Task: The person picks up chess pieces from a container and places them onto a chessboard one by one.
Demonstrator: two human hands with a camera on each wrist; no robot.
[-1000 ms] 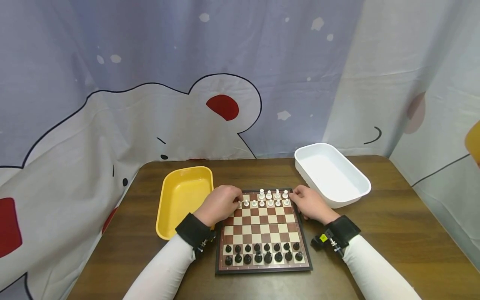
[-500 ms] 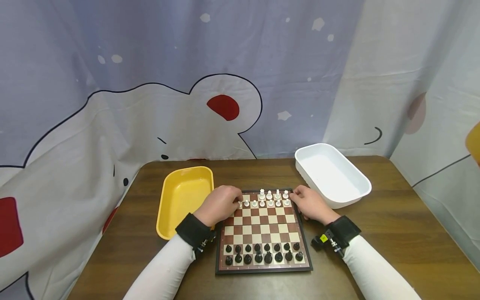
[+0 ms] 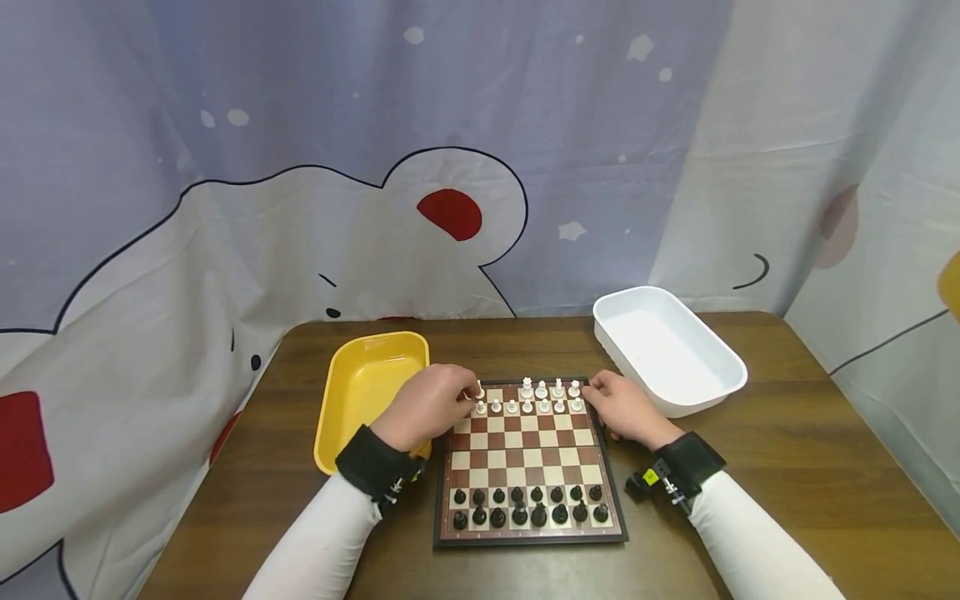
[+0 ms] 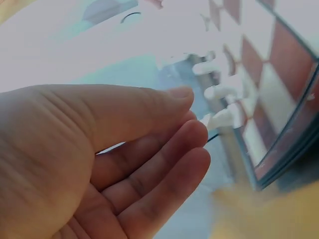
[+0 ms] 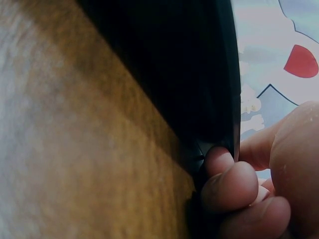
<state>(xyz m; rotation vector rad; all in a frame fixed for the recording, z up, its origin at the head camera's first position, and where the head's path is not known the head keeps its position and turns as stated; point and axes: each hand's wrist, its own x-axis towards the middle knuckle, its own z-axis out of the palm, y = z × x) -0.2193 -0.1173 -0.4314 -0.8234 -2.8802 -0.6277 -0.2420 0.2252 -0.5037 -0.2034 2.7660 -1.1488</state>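
A chessboard (image 3: 528, 458) lies in the middle of the table. Black pieces (image 3: 528, 508) fill its near two rows and white pieces (image 3: 543, 398) stand along the far rows. My left hand (image 3: 468, 397) is at the far left corner, its fingertips beside a white corner piece (image 3: 480, 389). In the left wrist view the left hand (image 4: 194, 119) has nearly straight fingers, the tips just short of a white piece (image 4: 222, 119). My right hand (image 3: 600, 392) holds the board's far right edge. The right hand's (image 5: 234, 184) fingers curl against the dark board edge (image 5: 174, 64).
An empty yellow tray (image 3: 367, 392) sits left of the board, right behind my left hand. An empty white tray (image 3: 660, 350) stands at the back right. The wooden table (image 3: 787, 467) ends at a printed curtain (image 3: 375, 208) behind.
My left hand has drawn back a little to the left, uncovering the white piece on the far left corner square. The right hand has stayed on the board's edge.
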